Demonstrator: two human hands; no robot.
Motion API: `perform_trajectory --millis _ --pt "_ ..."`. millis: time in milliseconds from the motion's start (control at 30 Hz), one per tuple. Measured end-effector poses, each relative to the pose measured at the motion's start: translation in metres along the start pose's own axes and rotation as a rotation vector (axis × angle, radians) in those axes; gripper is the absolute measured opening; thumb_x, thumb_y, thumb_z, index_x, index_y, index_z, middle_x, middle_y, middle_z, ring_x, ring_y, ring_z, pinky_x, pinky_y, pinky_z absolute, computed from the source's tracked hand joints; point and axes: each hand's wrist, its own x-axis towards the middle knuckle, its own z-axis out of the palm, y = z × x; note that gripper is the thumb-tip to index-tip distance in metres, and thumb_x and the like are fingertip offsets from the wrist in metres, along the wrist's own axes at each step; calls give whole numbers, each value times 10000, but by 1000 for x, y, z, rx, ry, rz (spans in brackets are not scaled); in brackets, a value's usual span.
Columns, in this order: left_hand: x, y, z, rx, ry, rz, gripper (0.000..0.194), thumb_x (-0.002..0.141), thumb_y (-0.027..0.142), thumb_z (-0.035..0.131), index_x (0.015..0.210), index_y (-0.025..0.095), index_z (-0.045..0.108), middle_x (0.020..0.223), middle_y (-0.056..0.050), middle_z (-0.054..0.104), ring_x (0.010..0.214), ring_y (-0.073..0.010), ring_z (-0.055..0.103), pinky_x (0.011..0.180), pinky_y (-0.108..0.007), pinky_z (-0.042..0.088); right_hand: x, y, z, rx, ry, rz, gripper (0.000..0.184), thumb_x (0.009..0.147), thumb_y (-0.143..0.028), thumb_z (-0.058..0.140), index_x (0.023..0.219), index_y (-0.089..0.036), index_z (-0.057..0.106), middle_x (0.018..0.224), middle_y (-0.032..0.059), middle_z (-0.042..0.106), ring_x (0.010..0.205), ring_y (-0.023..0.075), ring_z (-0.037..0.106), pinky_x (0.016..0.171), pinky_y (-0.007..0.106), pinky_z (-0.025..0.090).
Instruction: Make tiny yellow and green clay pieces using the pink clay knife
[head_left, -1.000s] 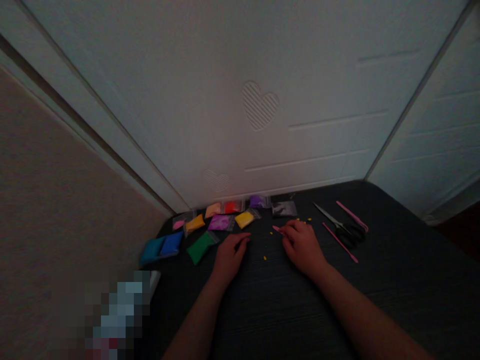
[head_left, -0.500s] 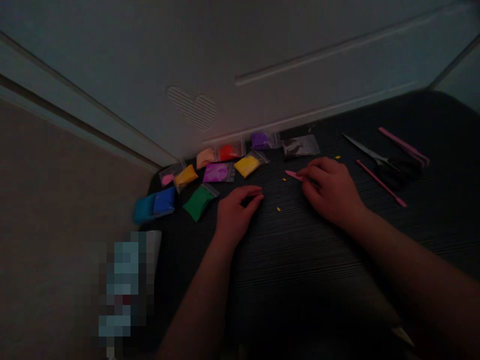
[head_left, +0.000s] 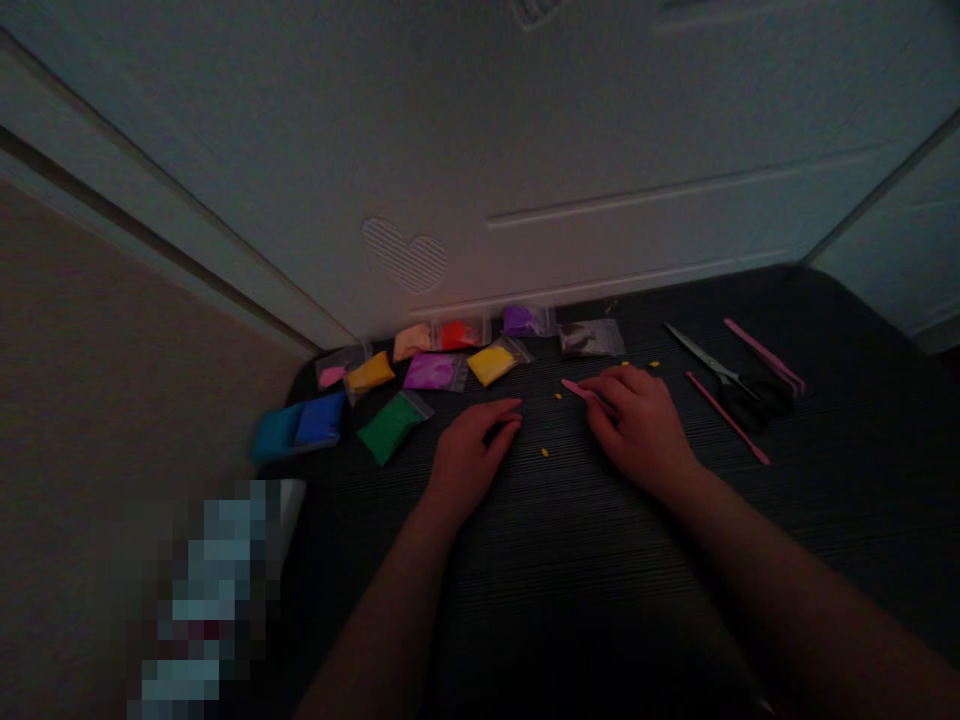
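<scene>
My right hand (head_left: pixel 637 420) is closed around a pink plastic modelling tool (head_left: pixel 576 388), its pointed, blade-like tip sticking out to the left over the dark table. My left hand (head_left: pixel 474 450) rests on the tabletop with the thumb and index finger slightly apart and nothing visible between them. Two tiny yellow pieces, one nearer (head_left: pixel 544 453) and one farther (head_left: pixel 558 396), lie between the hands. Another small yellow bit (head_left: pixel 654 364) sits just beyond my right hand, and one more shows behind its knuckles.
Small bags of coloured clay, including yellow (head_left: pixel 491 364), green (head_left: pixel 388 428) and blue (head_left: pixel 319 420), spread along the back left. Scissors (head_left: pixel 724 375), a thin pink stick tool (head_left: pixel 726 418) and pink tweezers (head_left: pixel 765 354) lie at right. A white panel (head_left: pixel 300 130) rises behind the table.
The view has tilted upward, so the table things appear lower in the picture. Both hands stay in nearly the same place, and the pink tool is still in my right hand.
</scene>
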Motion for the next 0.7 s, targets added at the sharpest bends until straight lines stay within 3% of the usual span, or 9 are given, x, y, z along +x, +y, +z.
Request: perform_trajectory --millis 233,433,567,700 --pt "-3 -2 0 -107 30 -13 271 749 280 544 1013 222 567 873 1 649 858 -134 584 822 -294 440 0 1 1 -26 35 15 278 774 -196 448 1034 -198 547 973 61 557 916 201 484 775 341 348" --pt "1 -1 -1 -65 43 45 163 743 323 544 830 212 625 841 -7 615 836 -141 545 760 -272 433 0 1 1 -42 61 31 276 789 -219 428 1041 -202 539 1008 66 551 937 208 478 792 353 345" --pt "2 -1 0 -49 38 22 197 746 378 530 771 203 617 799 -4 610 789 -137 541 723 -255 424 -1 3 2 43 117 69 279 775 -200 437 1033 -187 542 995 81 548 934 215 479 807 368 338" --pt "-1 -2 0 2 103 -35 265 749 431 500 729 185 595 737 -9 592 712 -139 533 664 -254 412 3 -6 -15 85 162 104 235 750 -172 429 952 -171 549 953 76 549 896 202 491 775 351 367"
